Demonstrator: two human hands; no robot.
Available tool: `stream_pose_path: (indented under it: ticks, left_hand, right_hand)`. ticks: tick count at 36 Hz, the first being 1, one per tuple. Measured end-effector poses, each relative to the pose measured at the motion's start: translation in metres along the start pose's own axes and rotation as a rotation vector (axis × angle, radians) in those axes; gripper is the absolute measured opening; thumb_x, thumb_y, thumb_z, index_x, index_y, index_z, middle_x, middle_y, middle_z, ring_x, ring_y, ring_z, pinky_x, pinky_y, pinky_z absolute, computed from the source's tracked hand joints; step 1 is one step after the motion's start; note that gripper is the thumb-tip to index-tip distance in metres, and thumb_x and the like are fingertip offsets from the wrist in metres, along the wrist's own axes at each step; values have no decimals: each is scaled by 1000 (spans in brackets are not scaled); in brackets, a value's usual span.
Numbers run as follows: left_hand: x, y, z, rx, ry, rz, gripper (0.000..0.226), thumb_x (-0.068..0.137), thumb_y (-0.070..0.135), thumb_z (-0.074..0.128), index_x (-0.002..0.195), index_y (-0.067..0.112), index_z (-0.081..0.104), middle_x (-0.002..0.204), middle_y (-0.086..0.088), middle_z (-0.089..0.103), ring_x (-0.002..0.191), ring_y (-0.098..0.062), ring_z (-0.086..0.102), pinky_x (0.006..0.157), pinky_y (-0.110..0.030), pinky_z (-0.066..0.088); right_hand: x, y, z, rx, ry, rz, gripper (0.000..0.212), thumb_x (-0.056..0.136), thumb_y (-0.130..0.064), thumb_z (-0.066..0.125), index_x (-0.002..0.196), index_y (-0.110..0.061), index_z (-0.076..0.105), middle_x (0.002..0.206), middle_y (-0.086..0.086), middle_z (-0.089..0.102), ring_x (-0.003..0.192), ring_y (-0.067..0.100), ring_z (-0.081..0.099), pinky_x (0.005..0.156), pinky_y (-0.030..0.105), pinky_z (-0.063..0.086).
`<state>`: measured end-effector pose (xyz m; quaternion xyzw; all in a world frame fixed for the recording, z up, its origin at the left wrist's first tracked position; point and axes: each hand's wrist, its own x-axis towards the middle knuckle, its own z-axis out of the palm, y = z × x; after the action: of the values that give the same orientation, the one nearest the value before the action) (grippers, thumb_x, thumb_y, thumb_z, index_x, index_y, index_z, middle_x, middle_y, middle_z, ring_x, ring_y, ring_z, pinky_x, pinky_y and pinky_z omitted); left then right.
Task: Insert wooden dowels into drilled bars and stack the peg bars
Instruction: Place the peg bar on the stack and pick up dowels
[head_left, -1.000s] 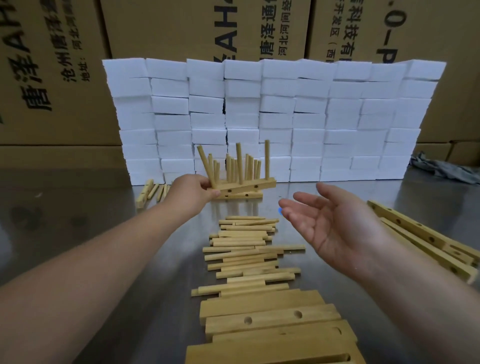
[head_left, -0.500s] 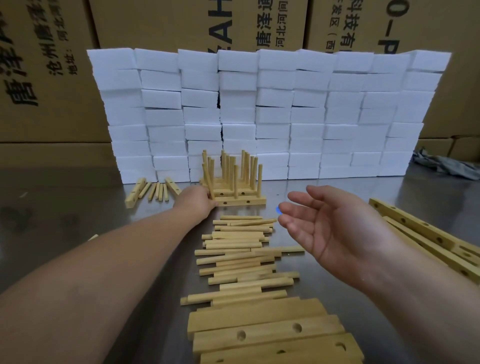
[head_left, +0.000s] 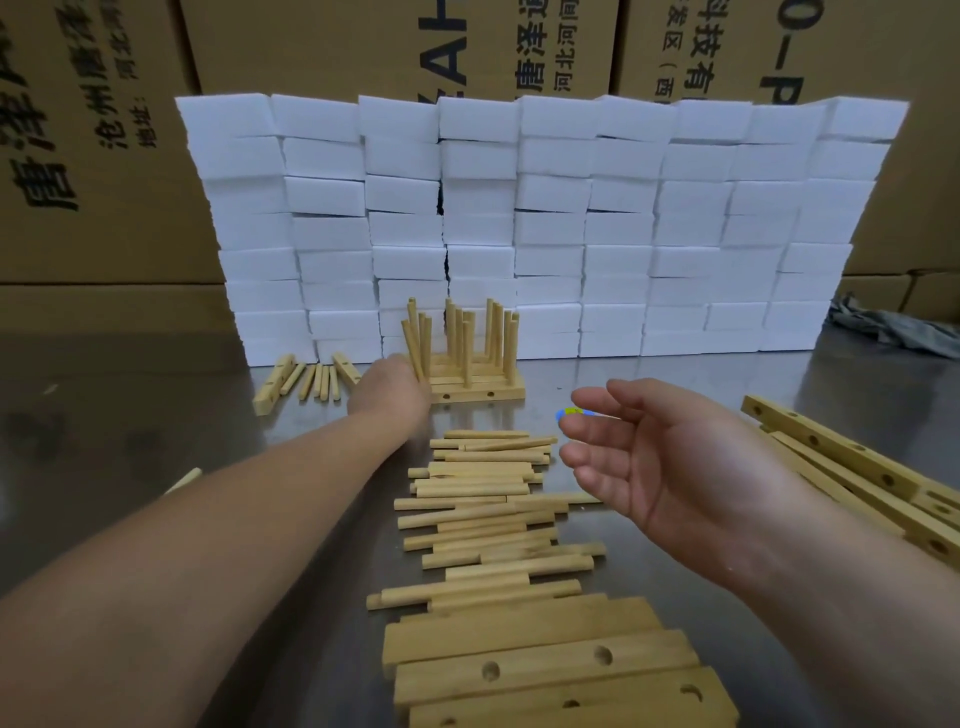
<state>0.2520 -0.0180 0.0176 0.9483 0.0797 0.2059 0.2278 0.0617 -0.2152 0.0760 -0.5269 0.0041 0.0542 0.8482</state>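
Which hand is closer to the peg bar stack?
Left. The left hand is at the stack's left end, seemingly touching it; the right hand hovers open, apart, to the stack's right and nearer the person.

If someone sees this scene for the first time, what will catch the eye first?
First, the wall of white foam blocks across the back of the metal table, before cardboard boxes. In front of it, at the centre, stands a stack of peg bars with upright dowels, with the left hand at its left end. Nearer, loose dowels lie in a row down the middle, beside the open right hand.
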Motion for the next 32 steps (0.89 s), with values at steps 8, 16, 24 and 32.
stream_pose_path:
  ticks: [8, 16, 24, 32]
  left_hand:
    - [-55, 7, -28, -115, -161, 132, 19, 93, 35, 47, 89, 24, 62, 75, 6, 61, 62, -10, 56, 50, -25, 40]
    - [-98, -11, -34, -234, -374, 174, 21, 88, 44, 52, 105, 37, 63, 100, 18, 57, 77, 2, 47, 60, -16, 32]
    - [-106, -12, -37, -154, -391, 205, 39, 86, 42, 58, 123, 29, 57, 128, 6, 49, 114, -13, 47, 86, -21, 32]
    - [-109, -14, -37, -55, -283, 328, 27, 84, 40, 61, 110, 31, 62, 101, 16, 49, 91, -3, 40, 79, -20, 33]
  right_hand:
    - [-2, -9, -8, -1055, 123, -298, 16, 92, -34, 46, 98, -26, 59, 79, -13, 68, 70, 5, 64, 62, 27, 50]
    - [26, -25, -57, -1887, 272, -99, 53, 96, -44, 35, 144, -24, 30, 145, 3, 38, 125, 23, 44, 100, 36, 36]
    - [39, -11, -90, -1955, 278, 88, 48, 97, -42, 32, 140, -20, 36, 142, 8, 44, 126, 25, 42, 103, 36, 35]
    - [44, -14, -93, -1970, 258, -4, 48, 95, -33, 40, 141, -23, 33, 143, 2, 42, 126, 22, 43, 100, 34, 39]
